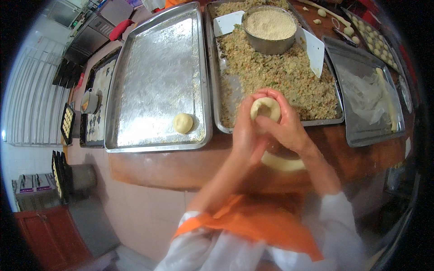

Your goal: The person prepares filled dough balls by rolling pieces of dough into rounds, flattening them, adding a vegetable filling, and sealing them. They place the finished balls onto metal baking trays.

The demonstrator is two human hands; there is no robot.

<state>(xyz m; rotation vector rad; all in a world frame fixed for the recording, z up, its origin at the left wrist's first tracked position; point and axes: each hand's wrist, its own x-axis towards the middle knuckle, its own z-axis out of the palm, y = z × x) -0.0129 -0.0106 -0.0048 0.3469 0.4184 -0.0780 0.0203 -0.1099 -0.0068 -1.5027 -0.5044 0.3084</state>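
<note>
Both my hands are raised over the table's front edge, cupped round a pale piece of dough (266, 101) shaped into a hollow cup. My left hand (244, 121) wraps it from the left. My right hand (290, 125) closes on it from the right, a thumb at the hollow's lower rim. Just beyond, crumbly filling (275, 74) flecked with green and orange covers a metal tray (224, 127). Below my hands a strip of dough (282, 163) lies on the wooden table, partly hidden by my wrists. One round dough ball (183, 123) sits on the shiny tray (156, 81) at left.
A metal bowl of pale crumbs (270, 45) stands in the filling between two white scrapers (228, 23) (313, 53). At right, a dark tray (354, 135) holds clear plastic and a dough rope (387, 99). Several dough balls fill a far-right tray (371, 38). A pot (90, 102) stands far left.
</note>
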